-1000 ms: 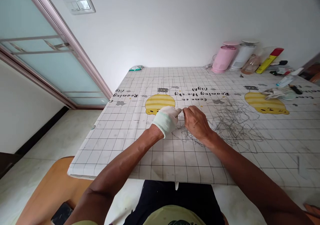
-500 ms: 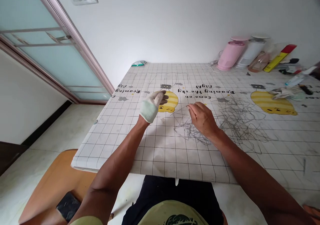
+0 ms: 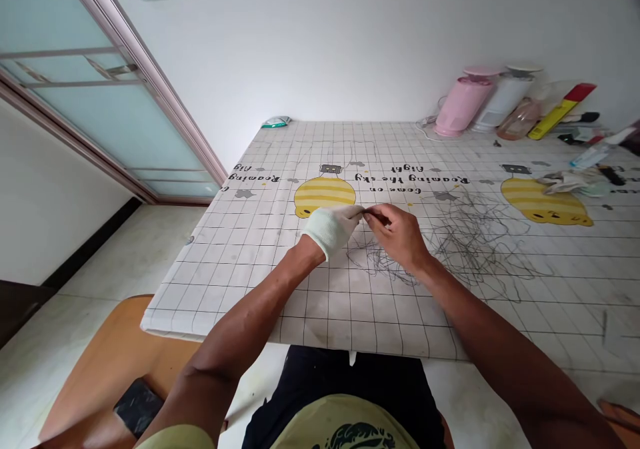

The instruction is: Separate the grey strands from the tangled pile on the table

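My left hand [image 3: 334, 229], in a white fingerless-looking glove with a pale green cuff, has its fingers pinched together. Its fingertips meet those of my bare right hand [image 3: 397, 230], above the table's printed cloth. The right thumb and index finger are closed on a thin dark strand, of which only a trace shows between the fingertips. Below and to the right of my hands spreads a loose tangle of thin dark strands [image 3: 470, 246]; whether they are wire or thread I cannot tell.
The checked tablecloth [image 3: 240, 262] carries yellow balloon prints. At the back right stand a pink cylindrical device [image 3: 463, 106], a white one [image 3: 503, 102], a bottle [image 3: 519, 121] and a yellow-red box [image 3: 563, 112]. A crumpled glove [image 3: 575, 182] lies at right. A green-white packet [image 3: 276, 122] sits at the far edge.
My left hand has moved right and its parted fingers have closed, meeting the right fingertips. My right hand has stayed nearly in place, still pinching the strand.
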### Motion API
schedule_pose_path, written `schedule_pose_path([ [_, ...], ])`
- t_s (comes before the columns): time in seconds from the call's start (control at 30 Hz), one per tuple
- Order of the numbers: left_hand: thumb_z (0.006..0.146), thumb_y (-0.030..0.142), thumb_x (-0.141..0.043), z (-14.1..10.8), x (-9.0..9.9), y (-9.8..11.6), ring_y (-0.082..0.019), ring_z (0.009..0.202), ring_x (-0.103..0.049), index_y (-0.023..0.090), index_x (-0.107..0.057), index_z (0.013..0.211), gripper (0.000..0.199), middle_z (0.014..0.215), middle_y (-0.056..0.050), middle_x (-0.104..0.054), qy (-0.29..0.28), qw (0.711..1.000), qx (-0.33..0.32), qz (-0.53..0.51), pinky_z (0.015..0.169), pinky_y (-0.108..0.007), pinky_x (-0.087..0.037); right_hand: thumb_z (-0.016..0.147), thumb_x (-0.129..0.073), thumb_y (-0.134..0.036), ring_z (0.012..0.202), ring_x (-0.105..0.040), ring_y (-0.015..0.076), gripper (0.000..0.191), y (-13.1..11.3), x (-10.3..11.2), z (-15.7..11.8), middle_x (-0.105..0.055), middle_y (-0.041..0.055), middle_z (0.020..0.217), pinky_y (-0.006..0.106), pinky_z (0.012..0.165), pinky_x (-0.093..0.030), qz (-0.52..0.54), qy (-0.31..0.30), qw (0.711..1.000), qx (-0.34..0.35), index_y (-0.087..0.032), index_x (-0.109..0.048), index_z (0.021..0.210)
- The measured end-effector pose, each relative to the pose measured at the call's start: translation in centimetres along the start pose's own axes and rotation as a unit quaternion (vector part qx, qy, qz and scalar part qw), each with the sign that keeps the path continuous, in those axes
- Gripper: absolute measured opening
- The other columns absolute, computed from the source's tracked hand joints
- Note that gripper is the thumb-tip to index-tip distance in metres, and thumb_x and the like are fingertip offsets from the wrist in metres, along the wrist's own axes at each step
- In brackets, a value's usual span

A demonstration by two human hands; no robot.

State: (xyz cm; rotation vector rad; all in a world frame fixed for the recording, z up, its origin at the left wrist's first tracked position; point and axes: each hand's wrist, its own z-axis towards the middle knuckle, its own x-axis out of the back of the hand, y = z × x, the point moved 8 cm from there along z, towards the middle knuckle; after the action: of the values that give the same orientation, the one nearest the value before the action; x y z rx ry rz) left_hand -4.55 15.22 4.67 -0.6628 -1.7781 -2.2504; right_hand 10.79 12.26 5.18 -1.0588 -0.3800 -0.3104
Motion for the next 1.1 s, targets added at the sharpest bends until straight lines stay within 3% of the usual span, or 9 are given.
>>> schedule_pose_path([
  [0.07,0.096,0.024,-0.062,0.0,0.8,0.3,-0.020,0.085,-0.066,0.026,-0.078,0.084,0.019,0.082,-0.002,-0.074,0.028,0.999,-0.001,0.044,0.077,-0.029,-0.047,0.098,-0.073,-0.045,0.089,-0.071,0.0247,0.024,1.2,-0.4,-0.1,-0.077,0.0075,0.097,0.042,0.081,-0.058,0.160,-0.032,0.982,-0.091,-0.024,-0.078,0.109],
  [0.13,0.098,0.026,-0.058,-0.1,1.7,0.2,-0.019,0.085,-0.069,0.026,-0.079,0.089,0.023,0.084,-0.001,-0.076,0.047,0.997,0.028,0.046,0.079,-0.029,-0.049,0.094,-0.078,-0.046,0.096,-0.074,0.0262,0.027,1.8,-0.8,-0.2,-0.079,0.0079,0.099,0.046,0.092,-0.059,0.299,-0.054,0.942,-0.143,-0.024,-0.080,0.108],
  [0.27,0.097,0.028,-0.057,-0.3,2.6,-0.8,-0.018,0.081,-0.073,0.024,-0.080,0.102,0.024,0.085,-0.001,-0.079,0.038,0.993,0.104,-0.051,0.079,-0.029,-0.054,0.093,-0.080,-0.045,0.103,-0.076,0.0264,0.022,2.0,-1.3,-0.1,-0.080,0.0067,0.098,0.051,0.108,-0.054,0.430,-0.079,0.884,-0.165,-0.025,-0.083,0.100],
  [0.47,0.096,0.029,-0.059,-0.3,3.6,-1.8,-0.017,0.083,-0.075,0.023,-0.081,0.107,0.026,0.088,-0.001,-0.081,0.062,0.987,0.117,-0.089,0.079,-0.027,-0.057,0.098,-0.067,-0.057,0.113,-0.073,0.0294,0.036,0.9,-2.7,-0.3,-0.079,0.0079,0.111,0.054,0.117,-0.047,0.470,-0.127,0.860,-0.156,-0.026,-0.085,0.102],
  [0.6,0.096,0.026,-0.059,-0.3,3.7,-1.6,-0.015,0.080,-0.075,0.021,-0.080,0.107,0.025,0.086,-0.001,-0.081,0.056,0.987,0.120,-0.087,0.079,-0.027,-0.058,0.099,-0.070,-0.048,0.106,-0.071,0.0263,0.028,0.2,-2.4,-0.3,-0.076,0.0060,0.097,0.051,0.116,-0.048,0.467,-0.113,0.870,-0.111,-0.026,-0.083,0.090],
  [0.83,0.096,0.028,-0.066,0.2,3.2,-2.1,-0.015,0.067,-0.072,0.013,-0.076,0.100,0.018,0.081,-0.007,-0.078,-0.042,0.965,0.127,-0.227,0.072,-0.029,-0.059,0.101,-0.070,-0.041,0.097,-0.066,0.0230,0.026,0.1,-2.3,-0.3,-0.068,0.0048,0.090,0.047,0.109,-0.050,0.473,-0.109,0.869,-0.097,-0.025,-0.078,0.083],
  [0.97,0.096,0.030,-0.068,0.5,3.2,-2.6,-0.012,0.058,-0.064,0.011,-0.074,0.090,0.020,0.067,-0.004,-0.071,-0.082,0.950,0.111,-0.280,0.064,-0.027,-0.055,0.101,-0.071,-0.041,0.093,-0.065,0.0220,0.026,0.4,-2.9,-0.6,-0.067,0.0046,0.087,0.044,0.100,-0.052,0.495,-0.137,0.850,-0.117,-0.023,-0.077,0.083],
  [1.1,0.091,0.031,-0.074,0.6,4.1,-2.5,-0.013,0.057,-0.063,0.012,-0.072,0.082,0.021,0.063,-0.005,-0.070,-0.090,0.956,0.072,-0.271,0.061,-0.026,-0.052,0.101,-0.072,-0.039,0.078,-0.060,0.0182,0.028,0.8,-3.8,-1.2,-0.062,0.0024,0.076,0.039,0.086,-0.054,0.505,-0.186,0.828,-0.158,-0.021,-0.076,0.080],
])
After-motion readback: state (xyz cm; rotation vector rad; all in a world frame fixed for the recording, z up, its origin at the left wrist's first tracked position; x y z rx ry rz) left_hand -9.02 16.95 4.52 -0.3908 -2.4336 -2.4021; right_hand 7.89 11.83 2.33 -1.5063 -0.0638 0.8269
